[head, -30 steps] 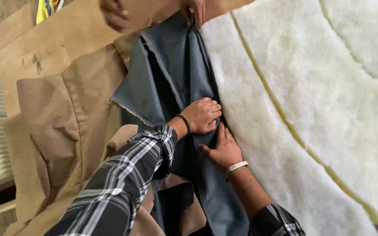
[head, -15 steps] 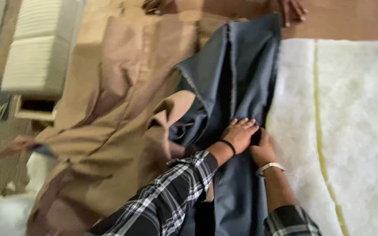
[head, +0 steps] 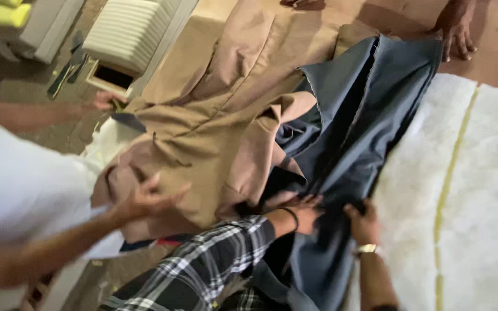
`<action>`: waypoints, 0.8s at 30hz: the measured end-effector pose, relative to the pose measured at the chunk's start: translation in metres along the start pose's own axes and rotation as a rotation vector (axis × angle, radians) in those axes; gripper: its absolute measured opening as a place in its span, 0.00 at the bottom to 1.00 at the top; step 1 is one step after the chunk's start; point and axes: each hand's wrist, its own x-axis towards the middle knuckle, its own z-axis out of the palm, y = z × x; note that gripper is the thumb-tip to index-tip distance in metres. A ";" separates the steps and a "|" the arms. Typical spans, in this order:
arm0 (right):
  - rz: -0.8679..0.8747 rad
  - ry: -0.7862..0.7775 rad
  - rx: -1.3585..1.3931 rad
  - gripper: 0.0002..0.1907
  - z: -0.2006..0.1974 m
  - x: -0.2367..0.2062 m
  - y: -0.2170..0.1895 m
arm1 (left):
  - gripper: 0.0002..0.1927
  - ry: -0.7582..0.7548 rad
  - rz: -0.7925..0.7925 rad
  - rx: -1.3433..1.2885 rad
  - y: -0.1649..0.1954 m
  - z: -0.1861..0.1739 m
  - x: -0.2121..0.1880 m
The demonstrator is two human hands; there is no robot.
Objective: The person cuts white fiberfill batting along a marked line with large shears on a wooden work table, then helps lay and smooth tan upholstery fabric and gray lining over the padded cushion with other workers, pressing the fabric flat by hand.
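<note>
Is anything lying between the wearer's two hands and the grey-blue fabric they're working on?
Nothing visible does. The left hand and right hand both rest directly on the grey-blue fabric. The tan fabric lies beside it, off to their left.

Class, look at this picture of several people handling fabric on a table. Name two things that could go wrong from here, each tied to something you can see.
1. The left hand and right hand press one end of the blue-grey fabric while another person's hand holds the far end; uneven pulling might wrinkle or skew it.
2. A third person's hand reaches over the bunched tan fabric, which overlaps the blue-grey piece and could drag it.
</note>
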 end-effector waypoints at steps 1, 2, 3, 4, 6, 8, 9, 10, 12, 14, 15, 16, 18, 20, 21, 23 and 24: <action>0.007 -0.029 0.019 0.40 -0.004 -0.018 0.013 | 0.39 0.010 -0.032 -0.033 0.002 0.009 -0.007; 0.016 -0.060 0.039 0.39 -0.008 -0.038 0.025 | 0.40 0.017 -0.064 -0.067 0.004 0.018 -0.015; 0.041 -0.132 0.122 0.36 -0.014 -0.057 0.037 | 0.40 0.024 -0.097 -0.102 0.007 0.029 -0.024; 0.064 -0.207 0.202 0.33 -0.022 -0.069 0.043 | 0.41 0.020 -0.107 -0.175 0.012 0.038 -0.031; 0.313 -0.373 0.082 0.30 -0.047 -0.100 0.064 | 0.44 0.017 -0.122 -0.316 0.025 0.055 -0.046; 0.419 -0.473 0.282 0.29 -0.075 -0.123 0.079 | 0.41 -0.035 -0.210 -0.328 0.047 0.073 -0.059; 0.471 -0.524 0.382 0.28 -0.089 -0.129 0.085 | 0.40 -0.061 -0.254 -0.333 0.057 0.081 -0.065; 0.486 -0.521 0.362 0.27 -0.103 -0.132 0.090 | 0.37 -0.018 -0.269 -0.273 0.068 0.087 -0.070; 0.527 -0.512 0.324 0.26 -0.133 -0.146 0.107 | 0.32 0.055 -0.297 -0.153 0.088 0.099 -0.081; 0.500 -0.505 0.323 0.25 -0.155 -0.146 0.119 | 0.29 0.237 -0.262 -0.186 0.098 0.101 -0.088; 0.490 -0.503 0.325 0.25 -0.165 -0.146 0.125 | 0.27 0.324 -0.246 -0.202 0.103 0.102 -0.091; 0.487 -0.498 0.337 0.25 -0.174 -0.145 0.130 | 0.26 0.337 -0.275 -0.244 0.109 0.102 -0.094; 0.482 -0.483 0.364 0.24 -0.188 -0.136 0.136 | 0.23 0.361 -0.330 -0.326 0.114 0.096 -0.097; 0.447 -0.478 0.400 0.24 -0.200 -0.131 0.136 | 0.22 0.463 -0.325 -0.441 0.120 0.091 -0.099; 0.429 -0.476 0.415 0.24 -0.205 -0.129 0.135 | 0.21 0.513 -0.324 -0.501 0.123 0.088 -0.099; 0.436 -0.440 0.416 0.24 -0.211 -0.130 0.131 | 0.21 0.505 -0.270 -0.554 0.130 0.084 -0.097; 0.438 -0.430 0.418 0.24 -0.212 -0.132 0.128 | 0.20 0.503 -0.251 -0.578 0.133 0.084 -0.098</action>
